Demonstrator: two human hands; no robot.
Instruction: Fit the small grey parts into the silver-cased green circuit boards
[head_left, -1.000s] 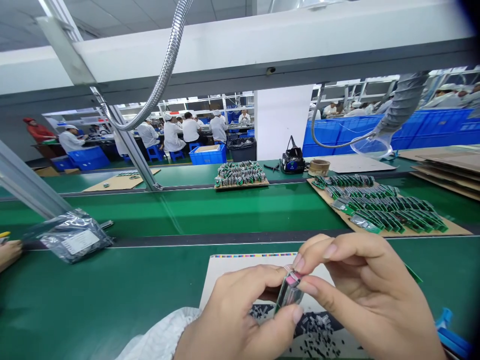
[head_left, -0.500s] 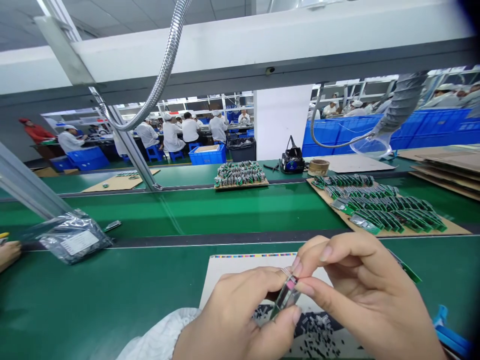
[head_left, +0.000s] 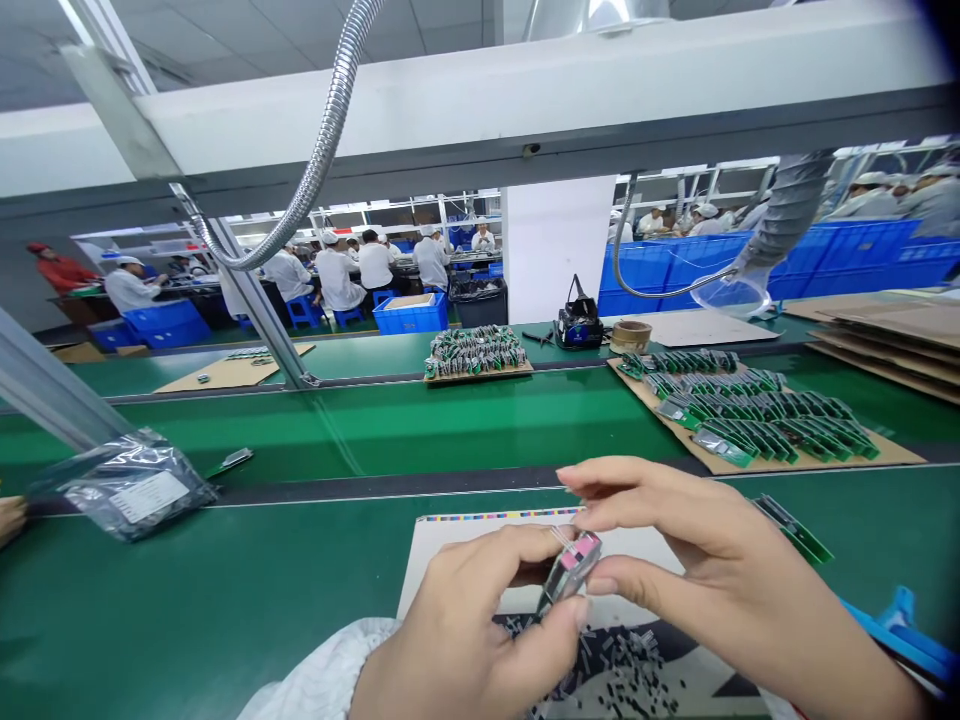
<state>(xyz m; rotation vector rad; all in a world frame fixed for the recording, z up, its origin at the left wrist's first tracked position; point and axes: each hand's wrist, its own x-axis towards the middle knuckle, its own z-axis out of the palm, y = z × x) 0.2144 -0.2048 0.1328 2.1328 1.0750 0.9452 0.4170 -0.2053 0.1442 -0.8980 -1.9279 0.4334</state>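
My left hand [head_left: 480, 610] is closed on a small circuit board [head_left: 568, 572], pinched between thumb and fingers. The board is tilted, with a pink part at its upper end and thin wire leads sticking out there. My right hand [head_left: 690, 550] has its fingers spread around the board's upper end, its thumb close to the edge; I cannot tell if it touches. Below both hands lie many small black pieces and clear slivers [head_left: 637, 665] on a pale printed sheet [head_left: 435, 555].
A cardboard sheet [head_left: 900, 457] of boards in rows stands at right, and another board pile [head_left: 476, 350] behind the green belt [head_left: 450, 430]. A loose board [head_left: 795, 528] lies right, a plastic bag [head_left: 139, 490] left. A co-worker's hand [head_left: 11, 518] shows at far left. A metal beam [head_left: 450, 110] crosses overhead.
My right fingers have opened and drawn apart from the pink end of the board. The co-worker's hand at left has moved further out of view.
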